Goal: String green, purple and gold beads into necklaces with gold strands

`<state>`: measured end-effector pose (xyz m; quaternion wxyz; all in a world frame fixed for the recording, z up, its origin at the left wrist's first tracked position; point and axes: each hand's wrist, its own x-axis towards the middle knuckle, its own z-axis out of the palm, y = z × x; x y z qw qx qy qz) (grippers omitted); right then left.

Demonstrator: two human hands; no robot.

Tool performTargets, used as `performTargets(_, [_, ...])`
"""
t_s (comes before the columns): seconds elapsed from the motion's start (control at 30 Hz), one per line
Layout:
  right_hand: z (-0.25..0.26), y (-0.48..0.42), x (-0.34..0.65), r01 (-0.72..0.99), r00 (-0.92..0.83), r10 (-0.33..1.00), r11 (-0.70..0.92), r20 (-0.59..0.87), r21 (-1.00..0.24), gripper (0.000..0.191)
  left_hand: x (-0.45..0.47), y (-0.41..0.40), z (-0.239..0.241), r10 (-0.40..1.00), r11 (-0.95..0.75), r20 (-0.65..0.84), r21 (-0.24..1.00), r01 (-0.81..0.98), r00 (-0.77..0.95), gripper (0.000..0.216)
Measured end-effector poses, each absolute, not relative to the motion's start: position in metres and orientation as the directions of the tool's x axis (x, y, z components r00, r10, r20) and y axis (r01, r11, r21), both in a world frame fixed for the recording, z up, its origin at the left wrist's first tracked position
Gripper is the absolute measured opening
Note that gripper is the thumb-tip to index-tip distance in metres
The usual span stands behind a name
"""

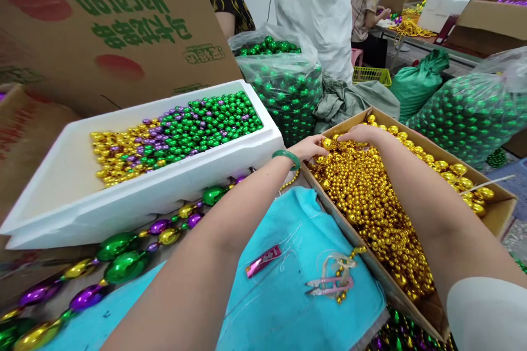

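Note:
My left hand (pixel 309 148), with a green bangle (pixel 287 158) on its wrist, reaches to the far left corner of a cardboard box (pixel 341 225). Its fingers are closed on a large gold bead (pixel 326 143). Just to the right, my right hand (pixel 362 134) is bent over the same corner with its fingers drawn together; what they grip is hidden. Small gold bead strands (pixel 370 192) fill most of the box below both hands. Larger gold beads (pixel 442 165) line its far right side.
Left stands a white foam box (pixel 230 162) of gold, purple and green beads. Pink thread snips (pixel 329 286) and a small pink packet (pixel 263 261) lie on a blue cloth (pixel 263 307). Behind are bags of green beads (pixel 284 88) and two people.

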<state>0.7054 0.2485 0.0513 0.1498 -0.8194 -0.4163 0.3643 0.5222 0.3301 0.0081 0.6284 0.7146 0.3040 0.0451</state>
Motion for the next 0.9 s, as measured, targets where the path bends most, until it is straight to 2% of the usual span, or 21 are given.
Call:
performTargets(0.1, [0.059,0.235,0.704,0.266,0.293,0.805,-0.587,-0.516,-0.765,0.040,0.519,0.323,0.017,0.473,0.237,-0.330,0.941,0.242,0.817,0.037])
performTargets(0.17, [0.064,0.228,0.703,0.104,0.211,0.827,-0.549,-0.521,-0.829,0.037,0.516,0.319,0.023,0.466,0.312,-0.329,0.930,0.195,0.821,0.037])
performTargets(0.23, [0.067,0.222,0.699,0.019,0.139,0.841,-0.530,-0.523,-0.848,0.036,0.511,0.314,0.027,0.473,0.359,-0.321,0.921,0.154,0.821,0.038])
performTargets(0.43, [0.077,0.209,0.672,-0.002,-0.018,0.854,-0.520,-0.520,-0.854,0.038,0.482,0.285,0.044,0.434,0.533,-0.225,0.845,-0.047,0.872,0.045])
performTargets(0.53, [0.086,0.200,0.648,-0.018,-0.098,0.872,-0.484,-0.480,-0.875,0.036,0.456,0.264,0.054,0.468,0.594,-0.217,0.795,-0.123,0.856,0.045])
performTargets(0.73, [0.102,0.179,0.581,-0.029,-0.276,0.856,-0.461,-0.436,-0.887,0.037,0.381,0.225,0.065,0.557,0.594,-0.217,0.779,-0.202,0.801,0.038])
performTargets(0.9, [0.100,0.168,0.510,0.001,-0.385,0.836,-0.423,-0.391,-0.906,0.040,0.302,0.189,0.073,0.658,0.572,-0.236,0.775,-0.271,0.715,0.046])
